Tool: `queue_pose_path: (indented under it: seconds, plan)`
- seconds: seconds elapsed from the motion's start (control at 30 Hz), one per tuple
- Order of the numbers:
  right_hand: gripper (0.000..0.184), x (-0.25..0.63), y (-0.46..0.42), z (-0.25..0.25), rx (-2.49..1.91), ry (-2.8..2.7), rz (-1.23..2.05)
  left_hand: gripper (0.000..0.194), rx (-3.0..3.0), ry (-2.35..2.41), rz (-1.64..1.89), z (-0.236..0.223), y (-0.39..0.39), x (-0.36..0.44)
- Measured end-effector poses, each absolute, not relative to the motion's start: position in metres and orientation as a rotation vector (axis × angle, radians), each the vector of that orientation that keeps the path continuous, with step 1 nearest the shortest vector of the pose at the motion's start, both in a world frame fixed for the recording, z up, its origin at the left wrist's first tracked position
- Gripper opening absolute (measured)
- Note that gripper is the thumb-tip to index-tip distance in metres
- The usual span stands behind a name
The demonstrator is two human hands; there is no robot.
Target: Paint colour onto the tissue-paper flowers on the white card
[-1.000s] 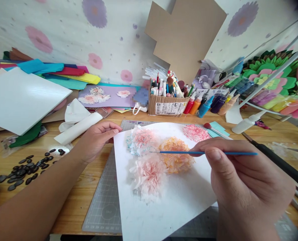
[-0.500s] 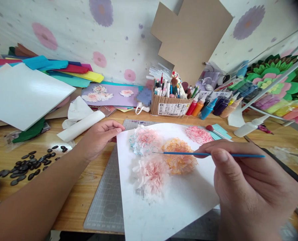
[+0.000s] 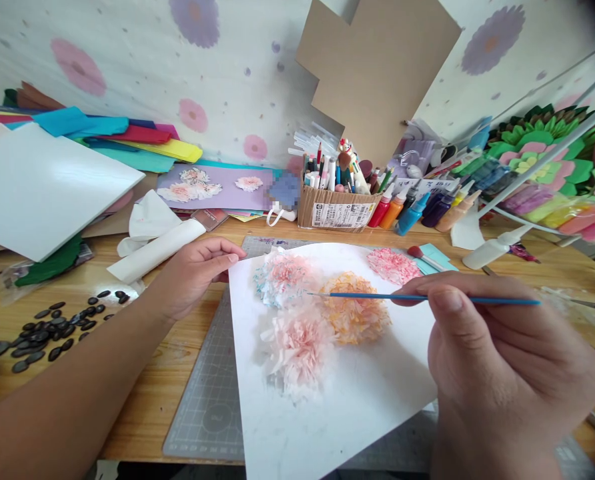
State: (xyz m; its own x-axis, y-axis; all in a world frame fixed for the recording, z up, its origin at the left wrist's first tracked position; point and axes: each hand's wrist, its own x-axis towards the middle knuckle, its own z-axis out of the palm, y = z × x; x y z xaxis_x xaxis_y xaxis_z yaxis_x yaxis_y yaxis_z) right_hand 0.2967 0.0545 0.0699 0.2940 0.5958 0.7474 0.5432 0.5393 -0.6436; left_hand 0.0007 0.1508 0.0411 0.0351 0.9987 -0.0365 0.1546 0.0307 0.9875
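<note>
My right hand [image 3: 502, 353] pinches a thin blue paintbrush [image 3: 367, 296], held level with its fine tip pointing left, over the gap between the flowers. My left hand [image 3: 202, 273] grips the top left corner of a white sheet [image 3: 297, 433], thumb on top and fingers partly hidden. On the sheet sit a pink and blue ruffled paper flower [image 3: 282, 277], an orange-edged one [image 3: 356, 310] and a pale pink one [image 3: 300, 347]. A deep pink flower [image 3: 393, 265] lies just past the sheet's upper right edge. Whether the brush tip touches any petal I cannot tell.
A grey cutting mat [image 3: 202, 393] lies under the sheet. Black pebbles [image 3: 52, 330] are scattered at left. At the back stand a cardboard box [image 3: 337, 208] of pens and several paint bottles [image 3: 411, 213]. A red-tipped makeup brush [image 3: 425, 257] rests on blue paper at right.
My right hand and the paintbrush have shifted slightly up and right across the sheet. My left hand keeps its hold on the corner. The whole view has moved a little.
</note>
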Motion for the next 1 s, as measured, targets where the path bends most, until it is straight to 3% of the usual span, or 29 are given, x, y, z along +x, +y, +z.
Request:
queue_pose_path:
  seconds: [0.73, 1.0]
  plan:
    - [0.020, 0.2910, 0.0564, 0.0708, -1.108, -1.299, -0.029, 0.021, 1.306, 1.304, 1.081, 0.0434, 0.1487, 0.0017]
    - [0.003, 0.2925, 0.0625, 0.0720, -0.951, -1.218, 0.004, 0.021, 1.300, 1.304, 1.090, 0.0434, 0.1496, 0.0018]
